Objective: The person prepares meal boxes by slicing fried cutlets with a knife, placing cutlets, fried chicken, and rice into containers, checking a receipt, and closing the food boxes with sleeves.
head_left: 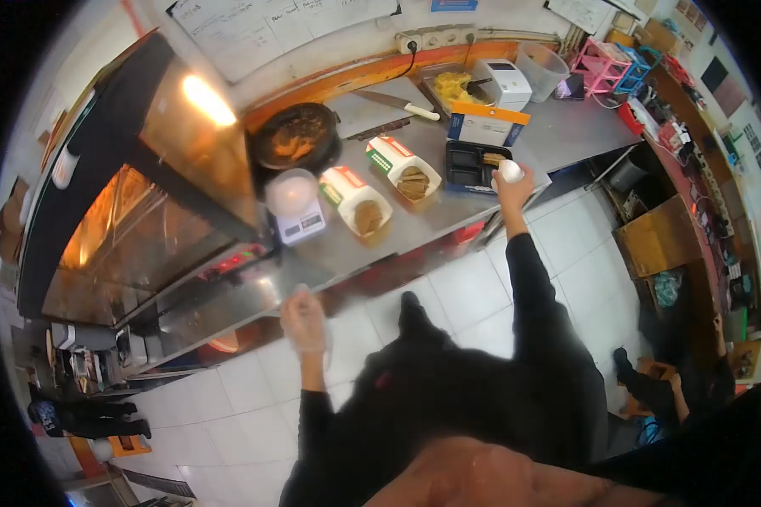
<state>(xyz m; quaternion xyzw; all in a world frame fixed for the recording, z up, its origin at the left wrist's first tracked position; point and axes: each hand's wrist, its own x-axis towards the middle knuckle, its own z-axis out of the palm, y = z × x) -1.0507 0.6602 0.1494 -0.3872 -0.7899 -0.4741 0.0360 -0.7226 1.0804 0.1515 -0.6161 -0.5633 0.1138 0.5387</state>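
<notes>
My right hand is closed around a small white rounded thing, which looks like an egg, though I cannot be sure. It is at the right end of a black compartment tray with a piece of brown food in one compartment. My left hand, in a clear plastic glove, hovers in front of the counter's edge; its fingers are blurred. Nearest it on the counter are a white scale bearing a clear bowl and an opened paper box with brown food. A second such box stands beside it.
A dark pan with sauce sits by the lit glass warmer. Behind lie a knife on a cutting board, a tray of yellow food, a white-and-orange box and a white machine. Other people are at both sides.
</notes>
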